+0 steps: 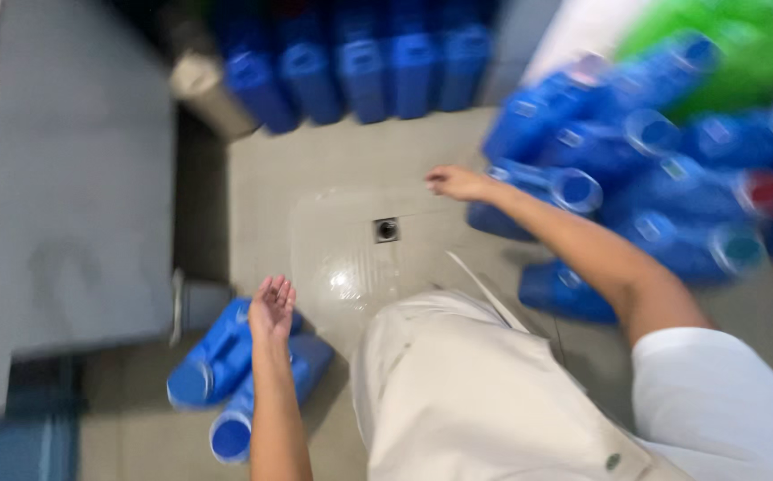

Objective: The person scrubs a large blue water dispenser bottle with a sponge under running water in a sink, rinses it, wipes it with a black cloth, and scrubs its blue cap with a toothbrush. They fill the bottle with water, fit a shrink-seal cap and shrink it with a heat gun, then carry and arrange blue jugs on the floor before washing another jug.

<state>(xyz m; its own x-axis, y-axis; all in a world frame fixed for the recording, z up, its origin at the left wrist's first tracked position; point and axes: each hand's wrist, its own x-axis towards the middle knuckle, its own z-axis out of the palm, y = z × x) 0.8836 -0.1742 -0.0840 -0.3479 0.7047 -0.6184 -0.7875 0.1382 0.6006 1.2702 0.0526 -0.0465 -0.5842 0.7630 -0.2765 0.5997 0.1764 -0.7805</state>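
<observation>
The head view is blurred by motion. My left hand [272,305] hangs palm up with fingers apart, empty, just above two blue plastic jugs [217,365] lying on their sides on the floor. My right hand [458,183] reaches out to the right with loose fingers, holding nothing, close to a pile of blue jugs [636,169] lying with their open mouths toward me. My pale trousers [458,392] and white sleeve [716,401] fill the lower right.
A row of upright blue jugs [368,71] stands along the far wall. A floor drain [386,230] sits in a wet patch of pale tile. A grey panel [74,196] runs down the left. Something green [743,44] lies at the top right.
</observation>
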